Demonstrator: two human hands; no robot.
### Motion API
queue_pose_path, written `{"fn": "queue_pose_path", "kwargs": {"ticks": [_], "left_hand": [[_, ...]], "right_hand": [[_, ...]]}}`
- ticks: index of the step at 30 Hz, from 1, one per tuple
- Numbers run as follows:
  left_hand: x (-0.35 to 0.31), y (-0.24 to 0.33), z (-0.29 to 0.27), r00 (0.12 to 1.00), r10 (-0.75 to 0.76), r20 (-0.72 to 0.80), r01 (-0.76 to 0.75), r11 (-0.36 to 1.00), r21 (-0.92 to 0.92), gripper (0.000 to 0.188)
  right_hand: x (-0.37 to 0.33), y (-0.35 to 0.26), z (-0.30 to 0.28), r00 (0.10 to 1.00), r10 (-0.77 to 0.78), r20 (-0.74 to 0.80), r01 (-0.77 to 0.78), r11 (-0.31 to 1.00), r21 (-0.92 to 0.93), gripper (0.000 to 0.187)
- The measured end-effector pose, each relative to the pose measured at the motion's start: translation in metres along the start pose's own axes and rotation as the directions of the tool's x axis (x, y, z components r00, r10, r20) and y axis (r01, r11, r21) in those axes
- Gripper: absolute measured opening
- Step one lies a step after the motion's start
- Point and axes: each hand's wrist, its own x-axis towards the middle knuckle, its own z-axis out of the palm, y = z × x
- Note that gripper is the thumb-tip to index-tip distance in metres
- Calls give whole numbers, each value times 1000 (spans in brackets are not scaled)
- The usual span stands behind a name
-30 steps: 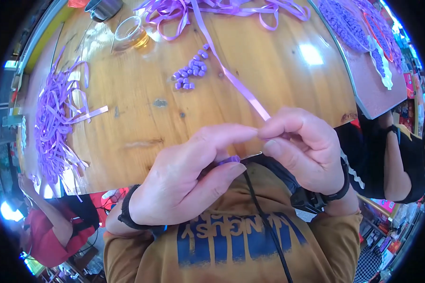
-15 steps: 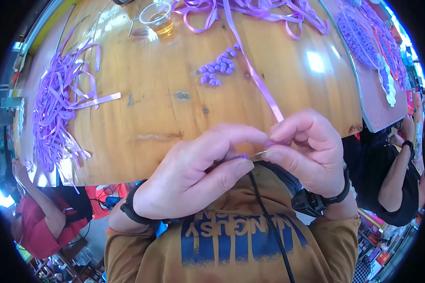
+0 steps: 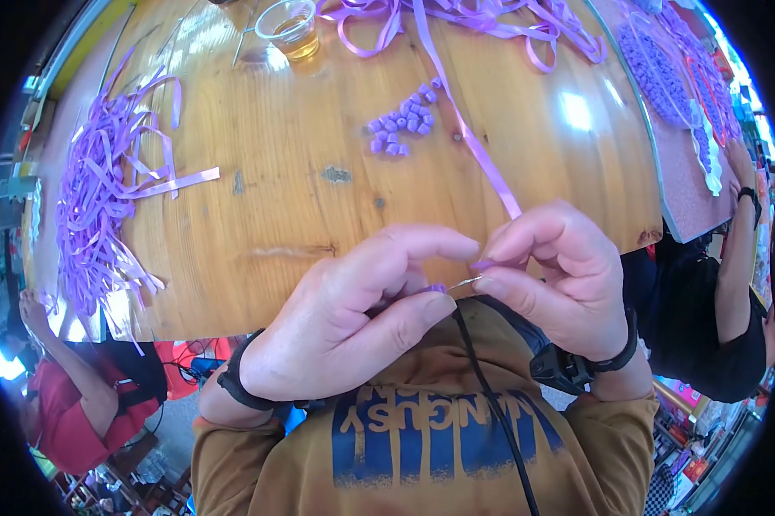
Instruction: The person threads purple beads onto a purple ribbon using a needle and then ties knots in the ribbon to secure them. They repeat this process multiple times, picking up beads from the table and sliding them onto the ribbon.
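Observation:
My right hand (image 3: 566,279) pinches a thin, shiny metal piece (image 3: 463,282), which looks like a needle, with a bit of purple ribbon (image 3: 485,265) between thumb and index finger. My left hand (image 3: 340,314) closes on a small purple ribbon piece (image 3: 436,288), mostly hidden behind the thumb, and the metal tip points at it. The left index finger stretches above, apart from the right fingers. A long purple ribbon strip (image 3: 484,159) runs down the table to my right fingertips; whether it joins the pinched bit is hidden.
Small purple rolls (image 3: 405,120) lie mid-table. Ribbon heaps sit at the left (image 3: 104,198) and the far edge (image 3: 473,17), near a plastic cup (image 3: 293,34) of amber liquid. Purple beaded-looking pieces (image 3: 654,64) lie on the right-hand table. People sit on both sides.
My left index finger has drawn back from the right fingers, and the ribbon bit there shows more. The person on the right has reached an arm forward toward the side table.

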Motion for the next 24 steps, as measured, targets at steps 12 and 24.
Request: {"fn": "queue_pose_path", "kwargs": {"ticks": [12,24], "left_hand": [[2,-7,2,989,148,-13,-148,989,19,28],[0,-6,0,986,160,-38,-157,985,77,26]], "right_hand": [[3,-10,0,991,72,109,-73,997,3,19],[7,-10,1,993,-48,108,65,985,-163,10]]}}
